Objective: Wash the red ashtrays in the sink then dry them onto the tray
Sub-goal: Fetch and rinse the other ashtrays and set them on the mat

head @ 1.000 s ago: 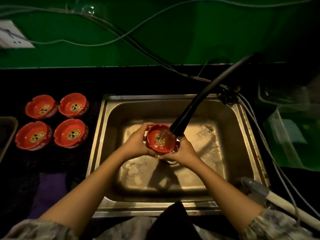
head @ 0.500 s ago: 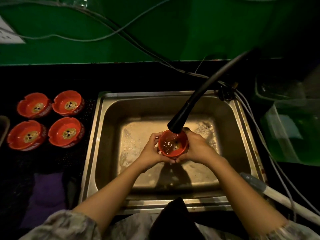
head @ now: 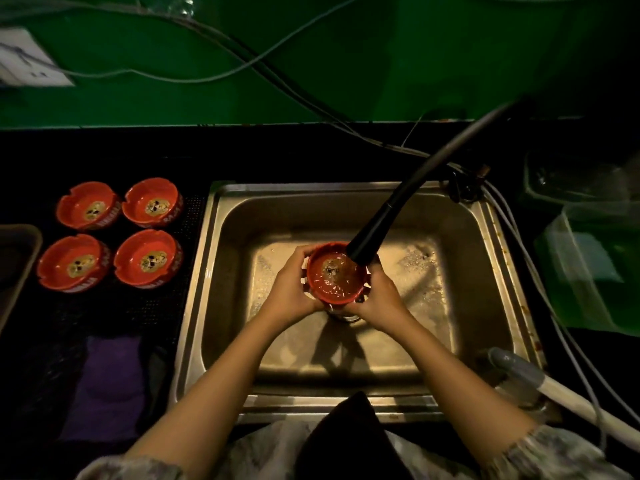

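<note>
Dark tabletop (head: 104, 341) with steel sink (head: 502, 271), four red ashtrays (head: 114, 233) left of it, a fifth ashtray (head: 336, 275) gripped by both hands, left hand (head: 289, 292), right hand (head: 381, 303), under one black faucet (head: 381, 223)

Dim light, green wall (head: 346, 64), black counter (head: 104, 150), loose cables (head: 221, 77)

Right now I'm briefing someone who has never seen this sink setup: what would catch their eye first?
First, the red ashtray gripped by both hands, left hand and right hand, over the middle of the steel sink, water pooling in it under the black faucet. Next, four matching red ashtrays in a square on the dark counter left of the sink. Behind everything runs a bright green wall crossed by loose cables.
</note>
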Motion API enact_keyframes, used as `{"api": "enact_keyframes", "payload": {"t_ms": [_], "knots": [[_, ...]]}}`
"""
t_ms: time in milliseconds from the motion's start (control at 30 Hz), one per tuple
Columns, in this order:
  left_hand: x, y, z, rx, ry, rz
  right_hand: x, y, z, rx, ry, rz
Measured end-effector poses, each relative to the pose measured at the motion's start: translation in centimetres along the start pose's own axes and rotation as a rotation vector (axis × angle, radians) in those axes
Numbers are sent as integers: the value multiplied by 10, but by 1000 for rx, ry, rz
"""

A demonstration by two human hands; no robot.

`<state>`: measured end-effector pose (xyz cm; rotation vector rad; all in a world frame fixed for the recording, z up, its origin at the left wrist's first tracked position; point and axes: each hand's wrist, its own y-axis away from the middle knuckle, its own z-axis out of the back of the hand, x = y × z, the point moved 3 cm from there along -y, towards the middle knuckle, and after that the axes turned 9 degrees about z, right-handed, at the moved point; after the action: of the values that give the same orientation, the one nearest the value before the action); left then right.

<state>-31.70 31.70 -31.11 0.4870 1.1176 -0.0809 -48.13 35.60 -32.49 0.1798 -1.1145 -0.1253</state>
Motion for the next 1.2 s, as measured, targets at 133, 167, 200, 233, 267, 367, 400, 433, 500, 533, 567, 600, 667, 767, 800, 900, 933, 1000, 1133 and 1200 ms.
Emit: {"api": "enact_keyframes", "payload": {"t_ms": [133, 167, 200, 233, 267, 367, 400, 433, 500, 533, 567, 600, 667, 767, 800, 900, 933, 1000, 1133, 1200], "knots": [[9, -1, 16, 109, -123, 125, -8, 0, -9, 133, -110, -83], [13, -1, 17, 147, -130, 173, -8, 0, -8, 173, -128, -103], [17, 0, 16, 183, -113, 222, -8, 1, -6, 208, -126, -116], [21, 1, 14, 215, -74, 270, -8, 2, -3, 235, -93, -132], [24, 2, 11, 242, -27, 309, -6, 2, 2, 257, -45, -145], [32, 1, -6, 267, 101, 366, 4, 0, 20, 293, 141, -162], [33, 0, -13, 261, 139, 366, 7, -1, 26, 288, 197, -154], [33, -1, -20, 249, 173, 361, 9, -2, 31, 277, 243, -143], [31, -3, -34, 216, 224, 329, 11, -6, 39, 244, 308, -120], [29, -4, -40, 197, 241, 307, 11, -8, 41, 224, 338, -108], [27, -5, -46, 175, 254, 281, 12, -10, 43, 204, 364, -94], [24, -6, -49, 145, 254, 254, 12, -10, 44, 178, 386, -75], [17, -9, -50, 88, 233, 199, 11, -10, 45, 109, 363, -46], [8, -13, -41, 22, 150, 94, 6, -7, 40, -2, 216, 36], [5, -15, -36, 0, 112, 57, 5, -6, 37, -27, 162, 62], [-1, -16, -20, -52, -10, -22, 1, -5, 25, -48, 14, 73], [-2, -15, -16, -59, -59, -37, 0, -6, 21, -35, -24, 54], [-2, -14, -7, -53, -128, -32, -4, -8, 12, -2, -59, 22], [6, -10, 8, 15, -160, 66, -11, -8, 2, 84, -73, -22], [11, -8, 10, 69, -151, 128, -11, -6, 2, 149, -57, -25]]}}
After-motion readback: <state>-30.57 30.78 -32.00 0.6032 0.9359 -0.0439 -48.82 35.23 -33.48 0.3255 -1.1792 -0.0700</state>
